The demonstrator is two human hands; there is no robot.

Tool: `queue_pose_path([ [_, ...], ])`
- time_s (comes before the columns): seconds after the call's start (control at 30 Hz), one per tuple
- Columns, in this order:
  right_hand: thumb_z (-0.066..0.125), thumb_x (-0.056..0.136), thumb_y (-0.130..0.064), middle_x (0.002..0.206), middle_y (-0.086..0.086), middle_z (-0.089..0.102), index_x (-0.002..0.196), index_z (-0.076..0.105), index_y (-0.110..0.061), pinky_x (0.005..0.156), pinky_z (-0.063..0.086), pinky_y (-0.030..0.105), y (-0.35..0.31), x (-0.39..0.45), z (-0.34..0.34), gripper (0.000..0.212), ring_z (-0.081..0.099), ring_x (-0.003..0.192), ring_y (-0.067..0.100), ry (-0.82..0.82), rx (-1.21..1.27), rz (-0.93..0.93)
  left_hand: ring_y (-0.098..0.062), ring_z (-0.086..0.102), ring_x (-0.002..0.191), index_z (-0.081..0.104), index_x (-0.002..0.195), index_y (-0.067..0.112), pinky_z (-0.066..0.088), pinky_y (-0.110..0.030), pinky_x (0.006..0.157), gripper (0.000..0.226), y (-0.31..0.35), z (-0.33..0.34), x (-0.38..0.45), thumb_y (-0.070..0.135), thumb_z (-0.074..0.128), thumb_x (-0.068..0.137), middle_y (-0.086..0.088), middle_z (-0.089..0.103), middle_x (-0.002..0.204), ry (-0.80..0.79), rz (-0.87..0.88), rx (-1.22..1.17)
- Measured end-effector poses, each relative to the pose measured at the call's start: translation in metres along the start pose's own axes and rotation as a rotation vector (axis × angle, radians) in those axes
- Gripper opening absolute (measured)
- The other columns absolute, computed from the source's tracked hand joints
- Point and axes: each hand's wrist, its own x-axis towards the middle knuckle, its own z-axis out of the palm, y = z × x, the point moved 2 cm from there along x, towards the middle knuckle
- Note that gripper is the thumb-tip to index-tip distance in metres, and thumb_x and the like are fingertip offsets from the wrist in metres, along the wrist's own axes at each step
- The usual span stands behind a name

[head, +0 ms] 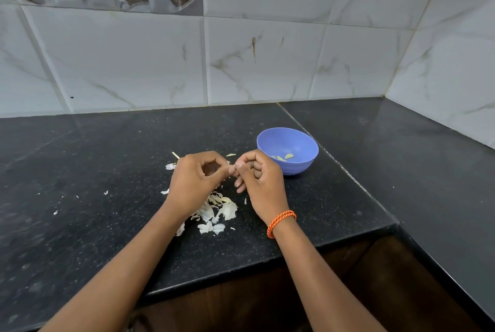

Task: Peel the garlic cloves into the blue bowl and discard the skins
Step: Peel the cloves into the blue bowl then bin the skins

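My left hand (197, 179) and my right hand (258, 179) meet fingertip to fingertip above the black counter, both pinching a small garlic clove (232, 169) that is mostly hidden between them. The blue bowl (288, 151) stands just right of my right hand and holds a few peeled cloves (284, 157). A heap of white garlic skins (217, 212) lies on the counter beneath my hands.
Loose skin flakes (170, 166) are scattered to the left of my hands. The black granite counter (107, 171) runs back to a tiled wall and turns along the right side. Its front edge (267, 256) lies under my forearms, with a dark wooden cabinet below.
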Motion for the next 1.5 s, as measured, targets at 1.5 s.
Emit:
queue_pose_path([
  [1.5, 0.078, 0.092, -0.01, 0.102, -0.008, 0.077, 0.097, 0.077, -0.02, 0.067, 0.062, 0.033, -0.0004, 0.0003, -0.0002, 0.011, 0.073, 0.088, 0.014, 0.031, -0.152, -0.111, -0.031, 0.075, 0.067, 0.084, 0.094, 0.01, 0.059, -0.035, 0.064, 0.011, 0.0034, 0.0022, -0.0006, 0.014, 0.075, 0.1, -0.005, 0.081, 0.085, 0.002, -0.175, -0.234],
])
